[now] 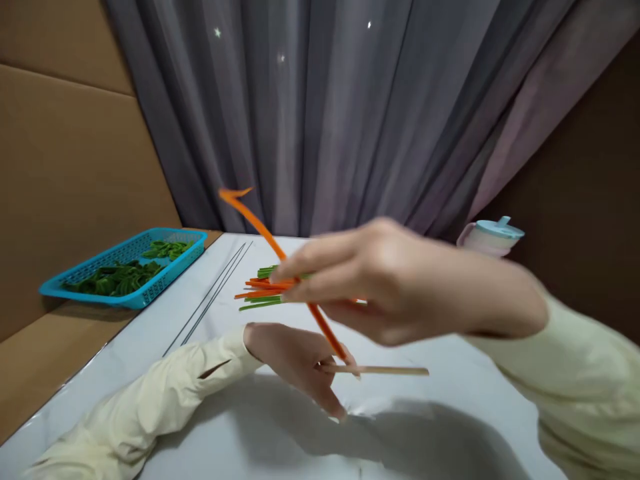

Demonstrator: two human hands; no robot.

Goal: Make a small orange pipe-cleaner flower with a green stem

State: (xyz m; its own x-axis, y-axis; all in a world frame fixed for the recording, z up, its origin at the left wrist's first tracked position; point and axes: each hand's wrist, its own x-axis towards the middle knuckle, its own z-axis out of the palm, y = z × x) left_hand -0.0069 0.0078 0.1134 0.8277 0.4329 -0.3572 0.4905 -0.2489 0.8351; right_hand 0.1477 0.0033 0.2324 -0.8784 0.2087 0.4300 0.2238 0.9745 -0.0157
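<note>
1. Right hand (395, 287): raised above the desk (450, 413), with thumb and fingers pinched together on an orange strip (260, 227). The grip sits near the middle of the strip. From here I judge that this leaves the upper end free, bent over at its tip, while the lower run stays straight.

2. Left hand (295, 360): low, just above the desk, with its fingers closed on one end of a stick (390, 370). The stick lies level and points right. The lower end of the strip meets the stick at the left fingertips, so both hands bear on one point.

3. Supply: a pile of strips (260, 290), orange and green, lies on the desk just behind the hands, within short reach.

4. Surroundings:
- Thin wires (215, 293) lie side by side left of the pile.
- A blue basket (150, 290) holding green pieces (115, 277) sits off the desk's left edge, well apart from the hands.
- A capped bottle (493, 235) stands behind the right wrist.
- A grey curtain (350, 113) hangs behind the desk.
</note>
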